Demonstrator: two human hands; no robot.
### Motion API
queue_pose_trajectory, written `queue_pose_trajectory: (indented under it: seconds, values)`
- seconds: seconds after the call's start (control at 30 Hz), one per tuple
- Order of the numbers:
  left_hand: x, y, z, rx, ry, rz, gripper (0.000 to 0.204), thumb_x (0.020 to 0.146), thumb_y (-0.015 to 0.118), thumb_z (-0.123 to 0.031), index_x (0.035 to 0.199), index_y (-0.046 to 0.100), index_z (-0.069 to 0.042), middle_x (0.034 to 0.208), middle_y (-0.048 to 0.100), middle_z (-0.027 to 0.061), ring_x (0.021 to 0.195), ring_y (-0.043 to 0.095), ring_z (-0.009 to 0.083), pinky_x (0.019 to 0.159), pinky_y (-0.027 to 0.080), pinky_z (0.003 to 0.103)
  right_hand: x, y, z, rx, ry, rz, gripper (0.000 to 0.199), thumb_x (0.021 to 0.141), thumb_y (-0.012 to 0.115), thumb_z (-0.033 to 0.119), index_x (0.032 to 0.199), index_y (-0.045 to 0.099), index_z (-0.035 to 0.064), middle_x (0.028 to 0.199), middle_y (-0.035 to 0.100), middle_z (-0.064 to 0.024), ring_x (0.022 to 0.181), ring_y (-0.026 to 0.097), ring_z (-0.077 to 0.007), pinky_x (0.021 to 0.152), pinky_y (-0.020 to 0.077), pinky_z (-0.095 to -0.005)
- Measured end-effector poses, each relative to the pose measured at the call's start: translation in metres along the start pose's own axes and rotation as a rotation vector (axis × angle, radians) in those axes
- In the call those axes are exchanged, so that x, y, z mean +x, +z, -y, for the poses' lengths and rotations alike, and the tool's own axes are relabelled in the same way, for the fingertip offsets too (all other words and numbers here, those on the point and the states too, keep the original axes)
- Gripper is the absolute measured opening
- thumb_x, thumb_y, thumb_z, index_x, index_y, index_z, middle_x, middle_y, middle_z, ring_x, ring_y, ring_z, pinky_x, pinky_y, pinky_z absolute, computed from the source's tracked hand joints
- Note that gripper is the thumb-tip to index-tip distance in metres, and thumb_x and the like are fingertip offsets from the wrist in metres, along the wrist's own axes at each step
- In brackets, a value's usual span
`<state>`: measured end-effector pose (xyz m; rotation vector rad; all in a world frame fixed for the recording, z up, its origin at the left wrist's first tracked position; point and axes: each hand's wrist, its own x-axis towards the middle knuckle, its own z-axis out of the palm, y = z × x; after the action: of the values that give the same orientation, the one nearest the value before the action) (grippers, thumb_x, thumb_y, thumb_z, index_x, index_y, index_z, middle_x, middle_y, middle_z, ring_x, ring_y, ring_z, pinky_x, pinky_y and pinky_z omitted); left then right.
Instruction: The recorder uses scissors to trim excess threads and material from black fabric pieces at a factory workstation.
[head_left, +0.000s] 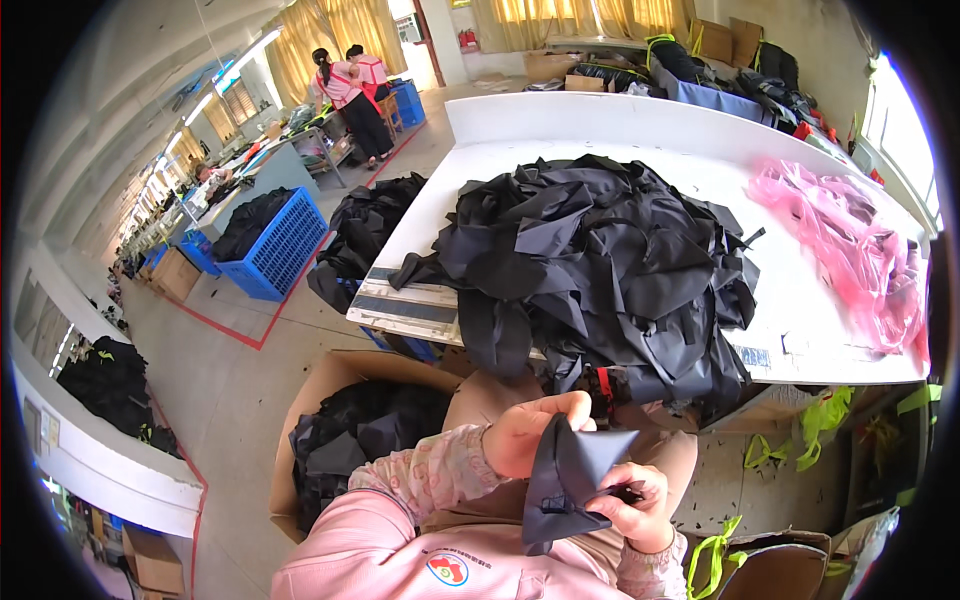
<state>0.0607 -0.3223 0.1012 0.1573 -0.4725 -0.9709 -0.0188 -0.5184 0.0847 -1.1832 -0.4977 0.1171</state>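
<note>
Over my lap I hold a black fabric piece (565,480), folded, with a pointed flap standing up. The fingers of my left hand (535,430) pinch its upper edge. Lower down, my right hand (637,505) grips the other side, thumb in front; the fingers behind are partly hidden. Just beyond my hands, a large heap of black fabric pieces (600,260) lies on the white table (480,160), some hanging over its near edge.
To my left stands a cardboard box (290,440) filled with black pieces. Pink plastic sheeting (850,250) lies on the table's right side. A blue crate (275,245) holds more black fabric at left. Two people (350,85) stand far back. Yellow-green strips (825,425) hang at right.
</note>
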Motion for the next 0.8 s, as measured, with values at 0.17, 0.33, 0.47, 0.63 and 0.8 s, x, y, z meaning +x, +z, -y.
queue_pose_trajectory:
  seconds: [0.17, 0.33, 0.47, 0.63, 0.8]
  values:
    - [-0.006, -0.015, 0.013, 0.183, 0.047, -0.645, 0.037, 0.095, 0.053, -0.037, 0.116, 0.051, -0.007, 0.108, 0.061, 0.0039, 0.096, 0.060, 0.0150, 0.086, 0.047, 0.029, 0.000, 0.001, -0.017, -0.320, -0.070, -0.461, 0.014, 0.078, 0.072, -0.004, 0.085, 0.061, -0.0004, 0.070, 0.061, -0.0012, 0.062, 0.052, -0.0051, 0.055, 0.0409, -0.0197]
    - [-0.042, -0.052, 0.022, 0.556, 0.096, -0.378, 0.048, 0.097, 0.054, -0.036, 0.130, 0.048, -0.002, 0.127, 0.055, 0.0052, 0.116, 0.051, 0.0128, 0.097, 0.040, 0.027, 0.011, 0.003, -0.015, -0.698, -0.085, -0.538, 0.016, 0.077, 0.073, -0.003, 0.084, 0.059, 0.0010, 0.066, 0.058, -0.0022, 0.056, 0.050, -0.0076, 0.052, 0.0397, -0.0224]
    - [-0.044, -0.056, 0.023, 1.012, 0.046, -0.414, 0.040, 0.093, 0.062, -0.018, 0.127, 0.051, 0.000, 0.120, 0.058, 0.0042, 0.111, 0.051, 0.0097, 0.095, 0.040, 0.024, 0.010, 0.005, -0.033, -0.842, -0.124, -0.542, 0.020, 0.073, 0.075, -0.002, 0.083, 0.059, 0.0025, 0.065, 0.056, -0.0076, 0.053, 0.052, -0.0174, 0.052, 0.0423, -0.0280]
    - [-0.038, -0.055, 0.019, 0.983, 0.163, -0.550, 0.025, 0.092, 0.061, -0.010, 0.115, 0.059, -0.001, 0.102, 0.061, -0.0029, 0.090, 0.050, 0.0029, 0.077, 0.043, 0.021, 0.007, 0.003, -0.031, -0.876, -0.074, -0.558, 0.017, 0.076, 0.074, 0.001, 0.083, 0.059, 0.0017, 0.065, 0.056, -0.0065, 0.055, 0.050, -0.0158, 0.052, 0.0399, -0.0271]
    - [-0.037, -0.053, 0.009, 0.849, 0.156, -0.504, 0.020, 0.096, 0.056, -0.013, 0.113, 0.060, -0.003, 0.101, 0.060, -0.0042, 0.093, 0.052, 0.0044, 0.085, 0.042, 0.022, 0.005, -0.005, -0.036, -0.885, -0.057, -0.595, 0.015, 0.077, 0.074, 0.005, 0.080, 0.059, 0.0023, 0.065, 0.050, 0.0001, 0.055, 0.040, -0.0087, 0.051, 0.0315, -0.0237]
